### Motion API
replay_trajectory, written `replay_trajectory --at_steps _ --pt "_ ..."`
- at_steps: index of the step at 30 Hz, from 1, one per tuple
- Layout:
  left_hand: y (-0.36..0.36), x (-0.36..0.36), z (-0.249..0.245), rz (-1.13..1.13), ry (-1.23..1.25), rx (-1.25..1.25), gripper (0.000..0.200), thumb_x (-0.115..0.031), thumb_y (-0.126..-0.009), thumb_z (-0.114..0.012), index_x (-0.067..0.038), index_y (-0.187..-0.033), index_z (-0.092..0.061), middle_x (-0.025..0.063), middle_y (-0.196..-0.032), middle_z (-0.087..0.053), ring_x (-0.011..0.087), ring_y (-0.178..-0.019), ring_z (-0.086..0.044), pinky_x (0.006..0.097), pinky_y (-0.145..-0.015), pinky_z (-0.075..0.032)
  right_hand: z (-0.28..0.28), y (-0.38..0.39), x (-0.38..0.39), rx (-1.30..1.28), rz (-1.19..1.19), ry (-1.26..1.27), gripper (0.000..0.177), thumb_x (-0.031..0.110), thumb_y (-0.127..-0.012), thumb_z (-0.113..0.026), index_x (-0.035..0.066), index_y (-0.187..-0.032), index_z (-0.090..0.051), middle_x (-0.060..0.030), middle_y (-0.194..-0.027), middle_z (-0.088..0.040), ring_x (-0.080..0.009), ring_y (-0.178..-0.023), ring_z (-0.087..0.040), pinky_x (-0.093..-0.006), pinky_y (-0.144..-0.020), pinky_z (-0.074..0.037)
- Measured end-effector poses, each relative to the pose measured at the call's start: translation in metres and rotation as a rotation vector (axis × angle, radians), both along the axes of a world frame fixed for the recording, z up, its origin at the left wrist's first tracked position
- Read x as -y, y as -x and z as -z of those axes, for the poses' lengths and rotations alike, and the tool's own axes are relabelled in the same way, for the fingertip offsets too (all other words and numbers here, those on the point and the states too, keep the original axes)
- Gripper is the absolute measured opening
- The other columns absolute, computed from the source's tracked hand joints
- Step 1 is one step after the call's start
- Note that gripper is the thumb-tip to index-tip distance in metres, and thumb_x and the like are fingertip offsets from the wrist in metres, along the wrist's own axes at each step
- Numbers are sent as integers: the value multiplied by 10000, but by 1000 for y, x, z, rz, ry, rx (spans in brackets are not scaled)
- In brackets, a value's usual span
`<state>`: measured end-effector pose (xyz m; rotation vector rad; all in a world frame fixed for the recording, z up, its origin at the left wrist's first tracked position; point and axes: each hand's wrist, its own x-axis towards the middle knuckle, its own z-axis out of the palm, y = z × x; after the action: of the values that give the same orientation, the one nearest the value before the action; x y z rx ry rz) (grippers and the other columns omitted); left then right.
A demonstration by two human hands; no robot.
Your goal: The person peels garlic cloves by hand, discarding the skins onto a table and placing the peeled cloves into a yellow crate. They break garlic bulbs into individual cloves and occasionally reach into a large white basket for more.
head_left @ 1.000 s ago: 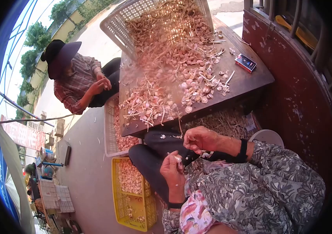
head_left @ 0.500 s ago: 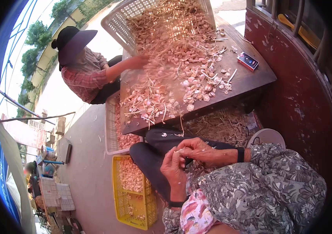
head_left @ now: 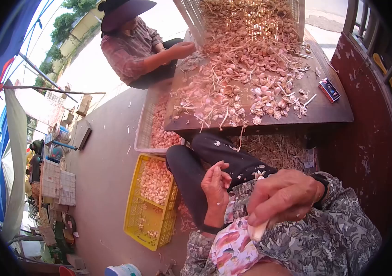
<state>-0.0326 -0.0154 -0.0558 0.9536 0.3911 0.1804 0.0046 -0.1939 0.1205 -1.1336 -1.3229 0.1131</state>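
Note:
My left hand is raised over my lap, its fingers loosely bent and apart, with nothing visible in them. Closer to the camera, my right hand is closed, fingers pointing down. From its fingertips a pale piece that looks like a garlic clove sticks out, in front of my flowered apron. Beyond my knees, garlic with dry stems and loose skins lies heaped on a wooden table. Bits of white skin cling to my dark trousers.
A yellow crate holding cloves stands on the floor at left, beside a white crate of pinkish cloves. On the table are a tipped basket spilling garlic and a small box. Across sits a person in a hat.
My hands have come apart; the right has moved down and towards the camera. The view has shifted, so the table sits higher and further right. The other person's hand has drawn back from the garlic.

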Motion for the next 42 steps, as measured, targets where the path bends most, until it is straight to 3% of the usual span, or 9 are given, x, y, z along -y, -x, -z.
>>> replay_trajectory --at_steps 3,7,15,18,23,27,34,38,42 --pt "1 -2 5 4 27 16 208 -117 -917 -479 34 -1016 -583 115 -910 -630 78 -571 -545 161 -431 -367 -26 7 -1 -18 -485 -182 160 -45 -847 -505 -152 -936 -584 -278 -786 -574 -258 -581 -589 -279 -490 -485" --pt "4 -3 7 -36 36 6 204 -118 -916 -482 30 -1008 -588 109 -905 -632 71 -564 -542 160 -429 -364 -48 18 -16 168 -288 -283 86 58 -787 -645 -8 -838 -623 -80 -674 -565 -107 -465 -502 -212 -392 -360" --pt "2 -9 16 -18 72 2 193 -110 -915 -479 23 -986 -599 106 -886 -635 65 -544 -534 157 -416 -357 -43 26 -34 106 -167 -309 84 29 -768 -654 -8 -835 -620 -130 -723 -590 -135 -469 -515 -219 -386 -357" --pt "2 -12 20 -15 76 3 199 -118 -910 -483 26 -987 -599 120 -887 -632 72 -549 -526 162 -424 -358 -30 7 -47 -94 -499 -330 165 -23 -854 -509 -162 -907 -578 -305 -782 -571 -252 -573 -576 -299 -480 -477" --pt "-3 -18 21 -34 131 -42 185 -105 -907 -485 16 -979 -606 83 -810 -628 66 -520 -513 167 -415 -349 0 -2 -85 -1045 -249 -45 136 99 -920 -465 -31 -920 -507 -158 -748 -528 -86 -479 -400 -197 -421 -339" --pt "-6 -20 21 -127 217 -25 154 -96 -897 -493 8 -851 -597 26 -609 -541 60 -451 -442 182 -399 -321 40 -32 -122 -1163 -188 102 211 197 -927 -495 2 -1004 -523 -66 -796 -570 -11 -526 -376 -134 -462 -308" --pt "-7 -52 15 -202 118 60 184 -138 -903 -514 25 -973 -563 75 -763 -612 60 -505 -478 160 -425 -321 74 -59 -150 -878 39 276 163 167 -937 -474 17 -969 -530 -42 -798 -592 -10 -573 -452 -155 -499 -383" --pt "-5 -76 -12 -337 -124 244 291 -165 -893 -551 18 -1118 -526 57 -884 -608 60 -580 -516 143 -462 -336 91 -65 -158 -35 383 469 62 40 -857 -525 5 -907 -520 -129 -759 -573 -265 -665 -595 -329 -575 -457" --pt "-1 -84 -16 -365 -192 181 243 -128 -862 -596 -21 -1079 -579 -4 -778 -602 33 -558 -490 141 -464 -331 102 -58 -161 59 303 546 63 49 -831 -551 25 -875 -513 -144 -754 -550 -351 -696 -564 -380 -572 -439"
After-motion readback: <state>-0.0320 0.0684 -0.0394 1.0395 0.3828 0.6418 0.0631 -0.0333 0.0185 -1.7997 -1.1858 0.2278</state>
